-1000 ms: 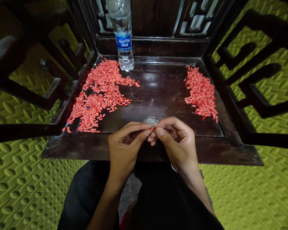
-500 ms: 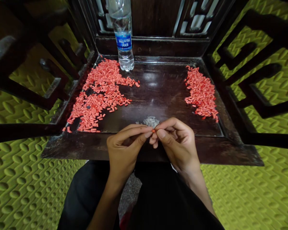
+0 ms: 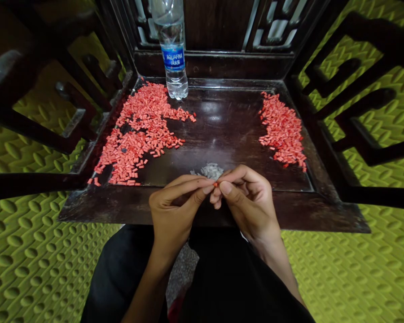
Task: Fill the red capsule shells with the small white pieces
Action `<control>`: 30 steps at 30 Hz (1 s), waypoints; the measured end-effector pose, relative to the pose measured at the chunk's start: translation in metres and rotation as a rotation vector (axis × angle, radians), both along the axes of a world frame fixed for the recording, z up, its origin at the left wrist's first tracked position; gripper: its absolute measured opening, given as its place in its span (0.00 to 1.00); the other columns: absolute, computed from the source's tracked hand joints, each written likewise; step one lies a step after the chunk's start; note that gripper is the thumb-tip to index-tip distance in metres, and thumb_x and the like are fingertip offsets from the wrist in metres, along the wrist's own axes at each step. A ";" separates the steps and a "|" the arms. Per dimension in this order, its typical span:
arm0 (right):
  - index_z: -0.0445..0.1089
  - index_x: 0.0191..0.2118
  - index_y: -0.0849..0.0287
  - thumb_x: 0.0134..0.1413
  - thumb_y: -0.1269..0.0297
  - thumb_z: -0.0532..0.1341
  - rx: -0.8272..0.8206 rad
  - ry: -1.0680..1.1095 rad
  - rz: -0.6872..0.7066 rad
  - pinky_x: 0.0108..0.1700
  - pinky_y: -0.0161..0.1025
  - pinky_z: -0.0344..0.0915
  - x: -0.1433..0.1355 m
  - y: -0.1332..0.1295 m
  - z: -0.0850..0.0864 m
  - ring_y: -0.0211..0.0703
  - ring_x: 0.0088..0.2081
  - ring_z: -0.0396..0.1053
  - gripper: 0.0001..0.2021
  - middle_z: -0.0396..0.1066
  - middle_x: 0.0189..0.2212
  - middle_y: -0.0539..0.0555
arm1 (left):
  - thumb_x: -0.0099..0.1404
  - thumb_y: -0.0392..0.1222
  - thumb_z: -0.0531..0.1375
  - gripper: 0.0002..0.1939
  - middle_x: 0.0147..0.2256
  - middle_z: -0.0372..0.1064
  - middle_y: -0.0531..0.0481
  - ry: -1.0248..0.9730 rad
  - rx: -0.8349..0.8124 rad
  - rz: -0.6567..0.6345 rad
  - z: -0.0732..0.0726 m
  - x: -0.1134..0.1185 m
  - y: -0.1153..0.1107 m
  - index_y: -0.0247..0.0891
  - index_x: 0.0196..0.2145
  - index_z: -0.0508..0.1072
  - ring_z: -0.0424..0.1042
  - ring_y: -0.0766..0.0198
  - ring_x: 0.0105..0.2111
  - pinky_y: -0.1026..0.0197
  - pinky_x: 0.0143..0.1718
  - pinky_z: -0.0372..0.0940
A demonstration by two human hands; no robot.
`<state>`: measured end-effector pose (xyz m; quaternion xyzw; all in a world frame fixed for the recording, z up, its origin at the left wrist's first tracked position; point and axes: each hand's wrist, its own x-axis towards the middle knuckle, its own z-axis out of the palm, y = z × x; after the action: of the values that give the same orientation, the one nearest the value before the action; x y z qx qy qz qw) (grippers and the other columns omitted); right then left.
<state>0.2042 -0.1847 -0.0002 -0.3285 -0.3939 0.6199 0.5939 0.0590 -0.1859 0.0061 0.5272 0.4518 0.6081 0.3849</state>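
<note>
Between the fingertips of both hands is a small red tube piece (image 3: 216, 184), mostly covered by the fingers. My left hand (image 3: 177, 199) pinches it from the left with thumb and forefinger. From the other side, my right hand (image 3: 247, 197) closes thumb and forefinger on it, the remaining fingers curled in. Just beyond the fingertips lies a little heap of pale translucent pieces (image 3: 211, 170). A large spread of red tube pieces (image 3: 144, 119) covers the left of the dark wooden seat, and a smaller pile of red pieces (image 3: 283, 130) lies at the right.
An upright clear water bottle (image 3: 175, 58) with a blue label stands at the back left. The dark wooden seat (image 3: 218, 121) has a raised frame, a carved backrest and openwork armrests (image 3: 366, 130) at both sides. Below is a yellow-green textured floor covering (image 3: 326, 269).
</note>
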 end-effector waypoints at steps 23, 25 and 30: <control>0.81 0.39 0.55 0.62 0.73 0.71 0.073 -0.209 -0.244 0.32 0.32 0.79 -0.009 0.002 0.008 0.37 0.29 0.80 0.05 0.81 0.30 0.48 | 0.66 0.27 0.72 0.11 0.37 0.82 0.53 0.002 0.134 0.040 -0.004 0.005 0.002 0.42 0.40 0.87 0.82 0.70 0.40 0.70 0.45 0.76; 0.81 0.38 0.55 0.62 0.73 0.70 0.071 -0.240 -0.262 0.33 0.32 0.78 -0.009 0.002 0.007 0.36 0.29 0.80 0.05 0.80 0.29 0.48 | 0.66 0.27 0.71 0.10 0.38 0.82 0.53 0.007 0.130 0.035 -0.004 0.005 0.002 0.42 0.40 0.87 0.82 0.69 0.40 0.70 0.44 0.76; 0.80 0.38 0.56 0.62 0.73 0.70 0.088 -0.300 -0.267 0.32 0.32 0.78 -0.010 0.001 0.008 0.36 0.29 0.79 0.04 0.80 0.29 0.48 | 0.67 0.28 0.71 0.10 0.38 0.82 0.52 0.035 0.133 0.052 -0.004 0.005 0.001 0.42 0.40 0.86 0.82 0.69 0.41 0.69 0.45 0.76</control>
<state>0.1944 -0.1838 0.0077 -0.4405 -0.4575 0.4618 0.6192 0.0638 -0.1851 0.0025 0.5503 0.4308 0.6370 0.3252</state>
